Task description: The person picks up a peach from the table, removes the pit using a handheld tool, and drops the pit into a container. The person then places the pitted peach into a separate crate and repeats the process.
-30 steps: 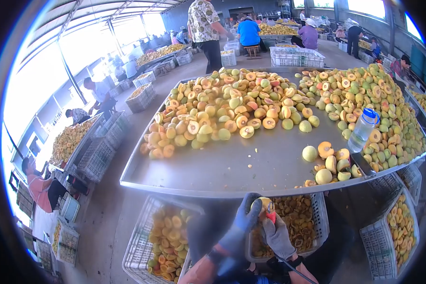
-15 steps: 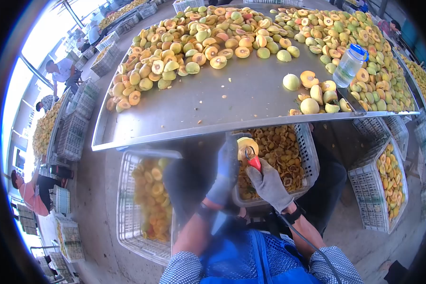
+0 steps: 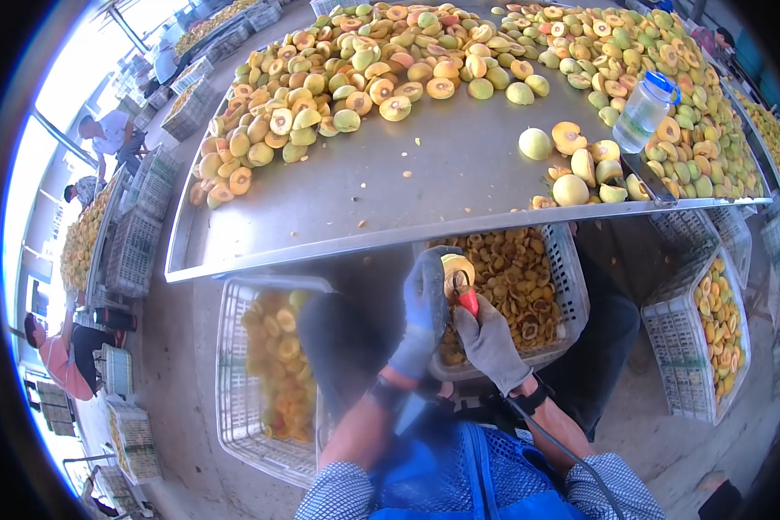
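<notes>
My left hand (image 3: 424, 308), in a grey-blue glove, is closed around a halved peach (image 3: 451, 263) with its cut face turned up. In my gloved right hand (image 3: 491, 343) is a pitting tool with a red handle (image 3: 468, 302). Its curved metal loop lies against the middle of the cut face, and a dark cord trails along my right forearm. Both hands are above a white crate (image 3: 574, 282) holding many brownish-orange scraps, close below the table edge.
Heaps of halved peaches (image 3: 395, 108) cover the back and right of the metal table (image 3: 321, 204). A water bottle (image 3: 640, 117) with a blue lid stands at right. Crates of fruit flank me at left (image 3: 228, 381) and right (image 3: 678, 347). Several people sit at far left.
My left hand, blurred before, now shows sharply around the peach half. Both hands have shifted slightly down and right in view, with the tool still at the cut face.
</notes>
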A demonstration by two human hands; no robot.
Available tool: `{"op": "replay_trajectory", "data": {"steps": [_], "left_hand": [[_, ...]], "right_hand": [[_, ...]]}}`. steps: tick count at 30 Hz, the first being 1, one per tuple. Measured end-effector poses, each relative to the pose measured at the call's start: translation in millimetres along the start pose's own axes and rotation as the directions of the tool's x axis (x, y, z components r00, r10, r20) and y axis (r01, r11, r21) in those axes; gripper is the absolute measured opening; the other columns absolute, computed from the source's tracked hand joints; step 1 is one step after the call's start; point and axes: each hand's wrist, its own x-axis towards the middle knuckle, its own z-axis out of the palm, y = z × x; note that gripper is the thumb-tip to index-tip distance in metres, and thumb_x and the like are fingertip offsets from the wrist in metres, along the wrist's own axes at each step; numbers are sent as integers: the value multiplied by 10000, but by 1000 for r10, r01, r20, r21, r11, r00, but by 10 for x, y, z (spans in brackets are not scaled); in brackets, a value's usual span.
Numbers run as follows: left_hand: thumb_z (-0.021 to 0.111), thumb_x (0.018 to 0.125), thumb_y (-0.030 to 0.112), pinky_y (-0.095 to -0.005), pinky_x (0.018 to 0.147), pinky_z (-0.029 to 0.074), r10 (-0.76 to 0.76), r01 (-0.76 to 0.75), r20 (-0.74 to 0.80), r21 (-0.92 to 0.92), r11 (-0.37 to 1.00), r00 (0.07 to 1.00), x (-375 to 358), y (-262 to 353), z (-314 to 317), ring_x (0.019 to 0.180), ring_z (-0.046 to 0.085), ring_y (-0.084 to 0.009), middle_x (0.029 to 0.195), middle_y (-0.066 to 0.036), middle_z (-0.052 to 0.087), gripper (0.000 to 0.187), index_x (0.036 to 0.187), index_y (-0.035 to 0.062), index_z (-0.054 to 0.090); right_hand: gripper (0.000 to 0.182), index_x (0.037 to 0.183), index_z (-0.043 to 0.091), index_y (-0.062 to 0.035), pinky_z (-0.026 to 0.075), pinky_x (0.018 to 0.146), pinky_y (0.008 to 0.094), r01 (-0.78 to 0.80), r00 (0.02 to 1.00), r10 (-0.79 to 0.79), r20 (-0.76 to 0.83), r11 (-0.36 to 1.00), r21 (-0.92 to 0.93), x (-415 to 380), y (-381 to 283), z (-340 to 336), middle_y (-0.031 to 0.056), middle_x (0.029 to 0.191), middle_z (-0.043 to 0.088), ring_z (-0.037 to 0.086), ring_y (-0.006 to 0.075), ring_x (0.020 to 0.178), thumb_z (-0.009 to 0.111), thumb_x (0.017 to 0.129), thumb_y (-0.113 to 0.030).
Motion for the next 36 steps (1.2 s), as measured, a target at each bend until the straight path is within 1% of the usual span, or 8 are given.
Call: {"op": "replay_trajectory", "data": {"steps": [14,26,29,30,31,32,34,36], "left_hand": [[474,997,236,-261,748,482,-4,-6,34,273,962,999,85,-96,-103,819,585,-111,904,-63,641,286,1020,-12,614],[440,1007,293,-286,845,494,-383,316,-61,-455,833,922,115,-420,-315,973,584,-134,1091,-67,589,336,1180,25,548],[433,1009,287,-293,842,495,-304,288,4,-339,896,953,107,-461,-373,990,575,-141,1092,-67,578,331,1197,31,526],[455,1000,290,-295,839,497,-10,7,18,161,987,1000,96,-440,-387,982,577,-146,1080,-70,579,331,1198,33,522],[476,991,293,-296,836,498,242,-296,170,595,747,955,84,-383,-373,974,579,-151,1068,-74,579,333,1199,36,518],[476,991,293,-296,836,498,243,-295,169,594,748,955,72,-336,-329,974,579,-151,1068,-74,579,333,1199,36,518],[562,953,177,-285,795,514,-257,239,-70,-196,951,964,52,-253,-217,928,603,-167,1026,-81,595,248,1148,26,534],[579,939,228,-294,805,509,-258,243,-55,-188,952,965,33,-217,-179,934,595,-164,1036,-88,588,311,1173,31,524]], "right_hand": [[302,1038,565,22,465,671,319,-113,990,94,104,974,198,38,198,138,71,760,592,546,156,719,516,977,-270],[194,905,489,-100,297,408,219,-321,945,246,216,824,467,-105,-44,-80,-38,597,453,387,49,454,510,984,-275],[222,898,480,-105,284,401,227,-352,930,253,266,822,448,-168,-35,-87,-35,579,438,369,55,438,493,990,-306],[239,899,480,-107,275,398,232,-364,923,242,300,802,473,-177,-29,-87,-34,572,430,359,58,432,486,992,-328],[239,899,480,-107,275,398,232,-365,922,243,301,803,470,-182,-32,-95,-34,572,430,359,58,432,486,992,-328],[270,900,479,-106,273,397,237,-427,894,265,361,748,509,-184,-44,-103,-34,564,423,355,64,425,477,993,-360],[301,900,478,-105,271,396,241,-487,862,282,421,687,539,-181,-103,-119,-35,557,416,350,69,418,467,994,-392],[366,896,480,-97,260,395,245,-580,808,296,509,553,599,-181,-187,-131,-36,542,396,329,74,403,447,991,-449]]}}
